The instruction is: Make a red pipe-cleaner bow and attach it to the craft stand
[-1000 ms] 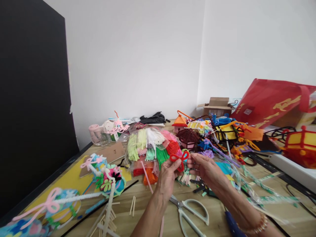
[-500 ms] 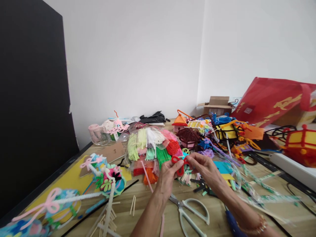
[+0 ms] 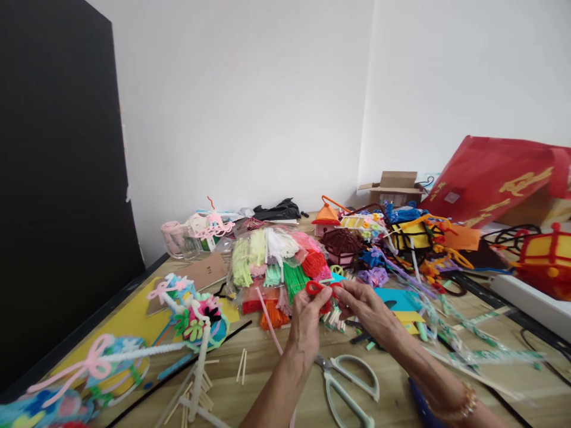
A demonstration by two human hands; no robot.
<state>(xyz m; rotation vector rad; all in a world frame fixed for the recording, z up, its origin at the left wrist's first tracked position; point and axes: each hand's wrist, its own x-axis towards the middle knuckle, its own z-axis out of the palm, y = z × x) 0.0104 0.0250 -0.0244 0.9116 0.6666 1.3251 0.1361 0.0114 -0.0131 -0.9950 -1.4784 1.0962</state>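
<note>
A red pipe cleaner [image 3: 313, 287] bent into loops is pinched between the fingertips of both hands above the table's middle. My left hand [image 3: 310, 312] is closed on its left part, with a loop standing up past the thumb. From the other side, my right hand [image 3: 359, 302] grips its right part with thumb and fingers. Fingers hide much of the piece. Beneath the wrists lie white-handled scissors [image 3: 332, 371], blades partly covered by my left arm. A pink pipe cleaner [image 3: 268, 318] runs down beside and behind the left forearm.
Bundles of coloured pipe cleaners [image 3: 285, 261] lie just beyond the hands. Pipe-cleaner flowers [image 3: 196, 318] and wooden sticks [image 3: 241, 365] are at left. Finished lanterns [image 3: 341, 246] crowd the back right, before a red bag [image 3: 495, 178]. A white bar [image 3: 530, 312] lies at right.
Both hands remain on the red pipe cleaner, its loops now turned to a different angle. The right fingers have closed in nearer to the left hand. The view has shifted slightly.
</note>
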